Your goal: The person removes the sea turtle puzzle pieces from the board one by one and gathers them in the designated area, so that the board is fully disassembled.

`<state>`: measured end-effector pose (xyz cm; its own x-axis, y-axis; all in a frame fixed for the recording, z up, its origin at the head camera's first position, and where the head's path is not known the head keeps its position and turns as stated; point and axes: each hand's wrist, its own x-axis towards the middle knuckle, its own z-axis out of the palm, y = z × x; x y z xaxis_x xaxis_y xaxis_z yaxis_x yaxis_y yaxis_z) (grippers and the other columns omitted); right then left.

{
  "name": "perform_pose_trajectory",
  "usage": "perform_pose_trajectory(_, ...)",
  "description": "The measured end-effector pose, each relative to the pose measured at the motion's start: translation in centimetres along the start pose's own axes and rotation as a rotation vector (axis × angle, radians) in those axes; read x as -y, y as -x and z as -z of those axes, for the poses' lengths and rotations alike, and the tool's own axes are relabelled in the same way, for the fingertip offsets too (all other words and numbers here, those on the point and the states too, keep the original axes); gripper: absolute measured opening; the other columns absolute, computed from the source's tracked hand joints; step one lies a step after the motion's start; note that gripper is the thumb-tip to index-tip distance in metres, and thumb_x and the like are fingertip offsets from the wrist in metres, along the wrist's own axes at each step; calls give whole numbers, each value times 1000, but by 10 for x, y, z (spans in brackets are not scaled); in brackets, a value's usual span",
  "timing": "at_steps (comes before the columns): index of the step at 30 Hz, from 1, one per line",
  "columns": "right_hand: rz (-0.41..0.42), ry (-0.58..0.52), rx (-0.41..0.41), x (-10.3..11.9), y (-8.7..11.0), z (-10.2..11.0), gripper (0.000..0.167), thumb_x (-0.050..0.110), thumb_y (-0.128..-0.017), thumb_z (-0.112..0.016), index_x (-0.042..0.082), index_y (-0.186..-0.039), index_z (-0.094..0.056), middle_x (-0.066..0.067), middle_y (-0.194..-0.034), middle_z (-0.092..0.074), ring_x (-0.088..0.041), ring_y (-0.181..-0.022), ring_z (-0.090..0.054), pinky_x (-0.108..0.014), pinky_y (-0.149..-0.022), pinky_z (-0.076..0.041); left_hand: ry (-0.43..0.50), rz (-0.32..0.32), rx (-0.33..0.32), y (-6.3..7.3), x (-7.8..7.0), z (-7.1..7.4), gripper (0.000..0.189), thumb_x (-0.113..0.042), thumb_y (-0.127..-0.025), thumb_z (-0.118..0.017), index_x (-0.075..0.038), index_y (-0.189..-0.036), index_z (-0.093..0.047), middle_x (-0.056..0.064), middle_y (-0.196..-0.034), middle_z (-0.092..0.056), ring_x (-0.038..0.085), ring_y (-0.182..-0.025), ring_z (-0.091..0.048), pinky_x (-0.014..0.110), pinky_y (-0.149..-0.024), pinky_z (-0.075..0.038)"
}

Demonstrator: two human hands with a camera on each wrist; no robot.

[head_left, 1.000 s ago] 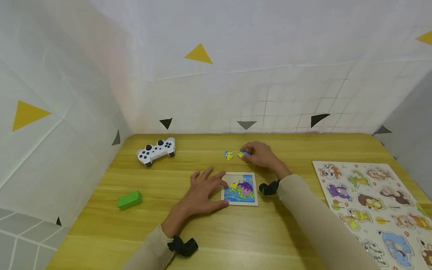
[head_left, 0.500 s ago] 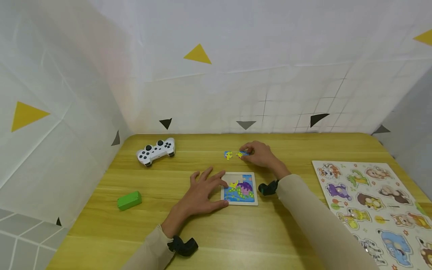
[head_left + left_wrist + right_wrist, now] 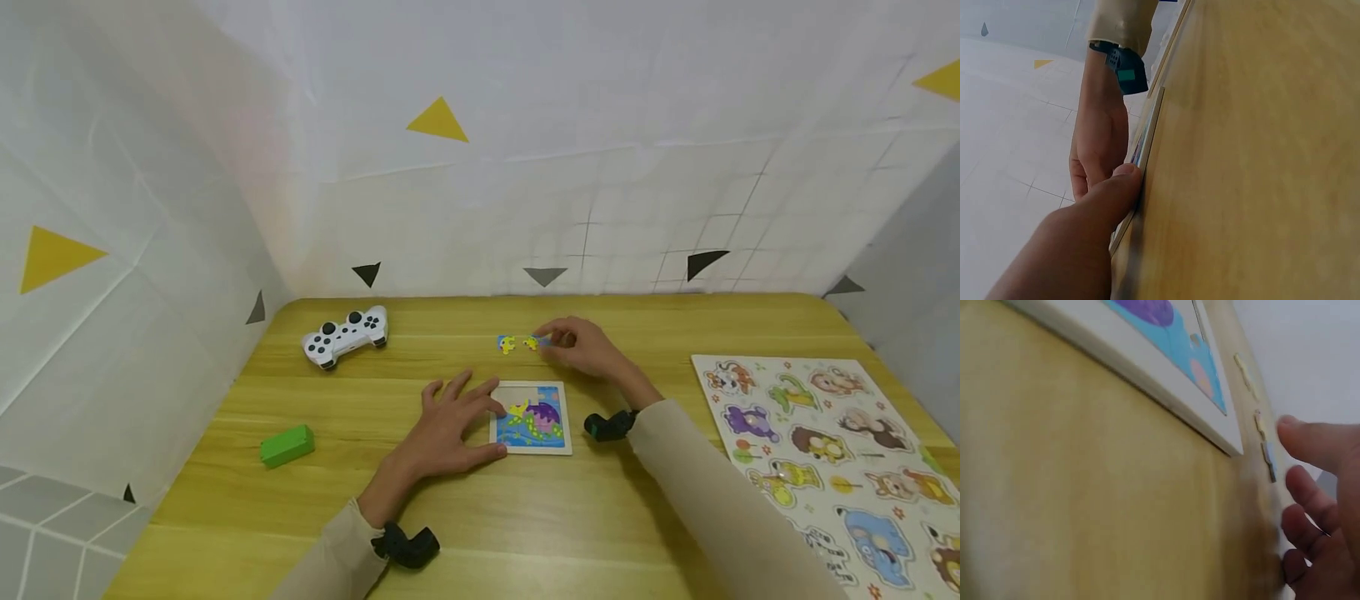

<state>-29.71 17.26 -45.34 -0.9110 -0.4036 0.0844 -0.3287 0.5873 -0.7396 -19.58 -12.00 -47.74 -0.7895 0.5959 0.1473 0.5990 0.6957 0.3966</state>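
A small jigsaw puzzle (image 3: pixel 531 433) in a white frame lies on the wooden table; its picture shows a purple and yellow creature on blue, and its upper left part is bare. My left hand (image 3: pixel 446 429), fingers spread, rests on the frame's left side, with the thumb (image 3: pixel 1125 172) against its edge in the left wrist view. Beyond the frame, my right hand (image 3: pixel 588 346) is at a yellow puzzle piece (image 3: pixel 531 342) and a blue piece (image 3: pixel 1269 461). Its thumb (image 3: pixel 1297 434) appears apart from the pieces, which lie flat. Another yellow and blue piece (image 3: pixel 506 343) lies to the left.
A white game controller (image 3: pixel 345 336) lies at the back left, and a green block (image 3: pixel 287 447) nearer on the left. On the right is a large white board with animal shapes (image 3: pixel 832 450). White sheeting (image 3: pixel 487 217) hangs behind the table.
My right hand has shifted slightly right, and more of the yellow piece shows beside its fingertips. My left hand and the framed puzzle have stayed in place.
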Motion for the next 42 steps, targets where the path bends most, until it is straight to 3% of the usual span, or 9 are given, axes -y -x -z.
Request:
perform_pose_trajectory(4,89,-4,90,3,10,3,26,13,-95,-71,8,-121,-73,-11,-109,-69,-20,-89,-58,-36,-82,-49,-8,4,5,0,0,0,48,-69,-90,-60,-40,-127,-59,-9,-167,-32,36,-157,-19,67,-115,-10)
perform_pose_trajectory(9,118,-25,215,12,26,5,24,12,-95,-71,12,-118,-74,-8,-115,-67,-19,-98,-57,-35,-86,-48,-17,9,9,-1,0,1,48,-69,-90,-60,-40,-128,-59,-9,-167,-32,36,-158,-18,67,-115,-10)
perform_pose_trajectory(13,142,49,263,19,37,4,23,13,-91,-74,22,-112,-78,-3,-111,-65,-21,-99,-52,-36,-85,-42,-17,8,8,-2,-1,2,49,-69,-89,-61,-40,-128,-59,-8,-167,-32,36,-158,-18,67,-116,-10)
perform_pose_trajectory(17,188,172,247,21,45,1,26,14,-86,-76,30,-107,-78,0,-112,-64,-21,-102,-48,-37,-85,-35,-18,-1,-3,-3,-1,2,49,-69,-90,-61,-39,-128,-60,-7,-167,-33,37,-157,-19,68,-115,-10)
perform_pose_trajectory(22,250,248,205,23,52,-4,28,12,-84,-77,26,-108,-78,-3,-114,-63,-22,-102,-46,-37,-83,-32,-15,-8,-18,-3,-1,1,48,-69,-90,-61,-39,-127,-60,-7,-166,-35,37,-157,-21,69,-114,-11)
perform_pose_trajectory(42,193,222,199,31,61,-7,25,8,-89,-74,26,-105,-75,-4,-117,-61,-25,-110,-44,-45,-89,-31,-9,0,-11,-1,-2,0,48,-69,-90,-61,-39,-127,-60,-8,-167,-34,37,-157,-20,68,-114,-11)
